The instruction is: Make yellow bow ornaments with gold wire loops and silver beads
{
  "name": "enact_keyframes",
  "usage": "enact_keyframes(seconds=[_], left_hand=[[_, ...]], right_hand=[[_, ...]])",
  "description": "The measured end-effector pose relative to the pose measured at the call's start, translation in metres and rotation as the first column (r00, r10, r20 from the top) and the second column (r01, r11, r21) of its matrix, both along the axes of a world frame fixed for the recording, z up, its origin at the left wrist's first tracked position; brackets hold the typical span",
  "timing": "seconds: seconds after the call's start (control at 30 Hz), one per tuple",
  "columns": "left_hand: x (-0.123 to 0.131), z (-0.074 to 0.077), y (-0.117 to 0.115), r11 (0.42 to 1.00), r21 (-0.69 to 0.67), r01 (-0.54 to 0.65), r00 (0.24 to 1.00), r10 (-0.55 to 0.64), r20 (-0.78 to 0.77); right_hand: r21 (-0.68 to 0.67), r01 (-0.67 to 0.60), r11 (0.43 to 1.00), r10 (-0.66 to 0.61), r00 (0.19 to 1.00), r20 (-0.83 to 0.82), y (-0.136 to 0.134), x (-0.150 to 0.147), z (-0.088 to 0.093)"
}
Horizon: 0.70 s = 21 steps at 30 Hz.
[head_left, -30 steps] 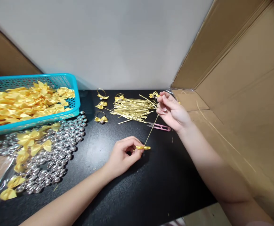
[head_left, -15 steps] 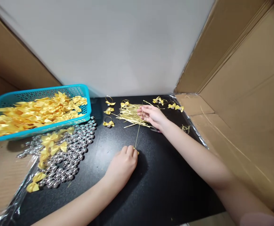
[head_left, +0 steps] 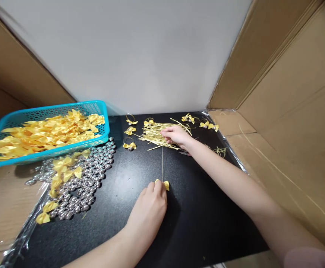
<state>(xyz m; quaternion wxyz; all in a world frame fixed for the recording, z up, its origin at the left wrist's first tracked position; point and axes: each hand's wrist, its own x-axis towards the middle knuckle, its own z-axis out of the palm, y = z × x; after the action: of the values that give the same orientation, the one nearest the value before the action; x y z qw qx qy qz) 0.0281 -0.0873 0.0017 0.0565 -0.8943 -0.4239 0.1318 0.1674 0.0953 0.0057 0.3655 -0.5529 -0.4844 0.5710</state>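
My left hand (head_left: 148, 204) is closed on a yellow ribbon bow (head_left: 166, 185) over the black table; most of the bow hides behind the fingers. From it a thin gold cord (head_left: 162, 163) runs straight up to my right hand (head_left: 176, 136), whose fingers pinch its far end. Under and behind my right hand lies a pile of cut gold cords (head_left: 154, 133). Whether a bead sits on the held bow cannot be seen.
A turquoise basket (head_left: 67, 147) full of yellow bows stands at the left. Silver beads (head_left: 95, 171) with several bows lie before it. Finished-looking bows with cord loops (head_left: 129, 146) rest at the back. Scissors (head_left: 183, 152) lie partly under my right arm. Cardboard walls (head_left: 285, 93) flank the table (head_left: 207, 223).
My left hand has moved slightly down and right, showing more of the bow. My right hand has shifted a little left and its fingers have closed tighter on the cord.
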Motion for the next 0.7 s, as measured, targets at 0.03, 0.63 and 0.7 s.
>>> enact_keyframes(seconds=[0.03, 0.63, 0.7], left_hand=[[-0.002, -0.001, -0.001, 1.000, -0.002, -0.002, 1.000, 0.002, 0.023], [-0.007, 0.009, 0.013, 0.964, -0.264, -0.044, 0.982, 0.090, 0.167], [-0.008, 0.006, 0.012, 0.967, -0.252, -0.027, 0.979, 0.077, 0.189]], right_hand=[[0.029, -0.007, 1.000, 0.005, 0.999, 0.049, 0.000, -0.001, -0.002], [0.327, -0.190, 0.926, -0.083, 0.741, 0.667, 0.004, -0.003, -0.017], [0.344, -0.182, 0.921, -0.101, 0.742, 0.663, 0.005, -0.003, -0.018]])
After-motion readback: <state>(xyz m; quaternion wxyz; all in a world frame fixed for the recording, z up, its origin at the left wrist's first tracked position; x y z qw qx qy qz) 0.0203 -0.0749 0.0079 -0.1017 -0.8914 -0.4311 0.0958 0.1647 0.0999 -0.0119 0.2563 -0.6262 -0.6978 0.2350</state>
